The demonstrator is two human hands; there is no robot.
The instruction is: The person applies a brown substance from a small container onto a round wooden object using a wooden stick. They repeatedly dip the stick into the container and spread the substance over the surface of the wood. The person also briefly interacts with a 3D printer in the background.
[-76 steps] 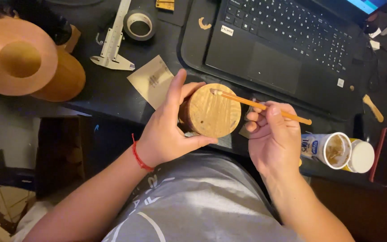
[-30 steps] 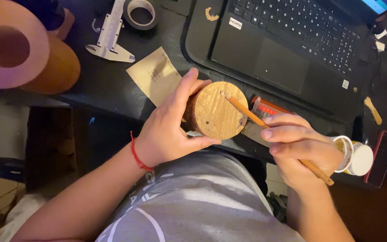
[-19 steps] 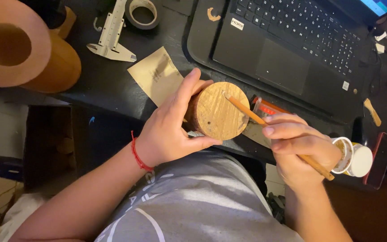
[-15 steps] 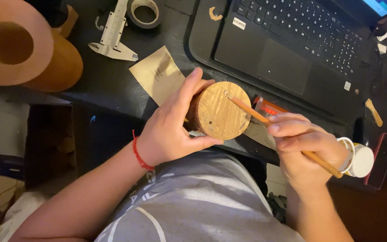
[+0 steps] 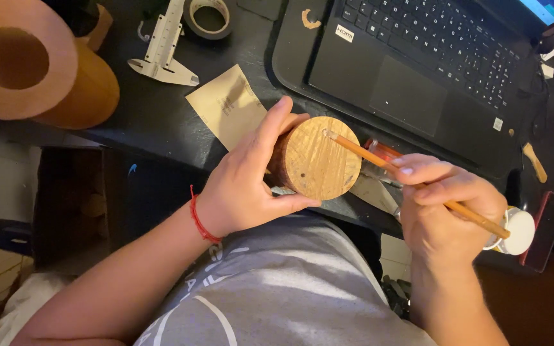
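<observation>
My left hand (image 5: 248, 182) wraps around a short round wooden cylinder (image 5: 315, 157), held over my lap at the black desk's front edge with its flat end facing up. A red cord circles that wrist. My right hand (image 5: 447, 211) grips a thin wooden brush (image 5: 411, 182) like a pencil. Its light tip touches the upper right part of the cylinder's face.
A black laptop (image 5: 418, 70) lies open behind the cylinder. A tan sheet of sandpaper (image 5: 226, 106), a grey caliper (image 5: 165, 48) and a tape roll (image 5: 208, 16) lie on the desk to the left. A large wooden vessel (image 5: 33, 64) stands far left. A small white-lidded pot (image 5: 517, 230) sits right.
My right hand turned the brush around and drew back toward me; the tip now rests on the cylinder's face. The left hand kept its hold.
</observation>
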